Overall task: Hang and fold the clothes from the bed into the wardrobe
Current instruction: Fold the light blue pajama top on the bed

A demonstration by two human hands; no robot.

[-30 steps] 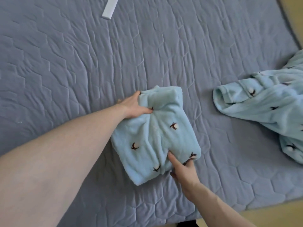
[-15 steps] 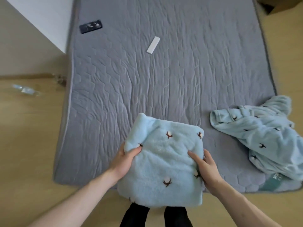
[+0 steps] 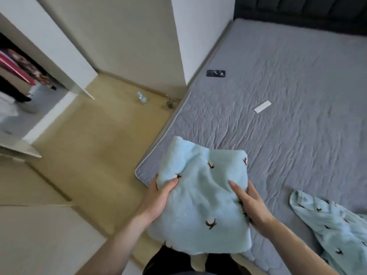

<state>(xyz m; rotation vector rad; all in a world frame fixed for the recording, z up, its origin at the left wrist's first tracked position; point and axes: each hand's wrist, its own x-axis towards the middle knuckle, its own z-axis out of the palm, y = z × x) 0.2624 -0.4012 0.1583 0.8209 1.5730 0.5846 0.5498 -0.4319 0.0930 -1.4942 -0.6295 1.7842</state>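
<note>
Head view: the folded garment (image 3: 200, 205) is held clear of the bed (image 3: 297, 96), over its near left corner. The left hand (image 3: 156, 197) and right hand (image 3: 252, 207) clamp its side edges, thumbs on top, fingers curled beneath. Its long axis runs from the person toward the bed's far edge. To carry it well, keep it level and both sides gripped evenly toward the wardrobe (image 3: 15, 84), so the fold holds. A second garment (image 3: 333, 225) lies unfolded at the bed's near right edge.

Two light-blue fleece garments (image 3: 200, 197) (image 3: 333, 225), one dark phone (image 3: 215, 73), one white strip (image 3: 262, 106), two hands (image 3: 156, 197) (image 3: 252, 205).
</note>
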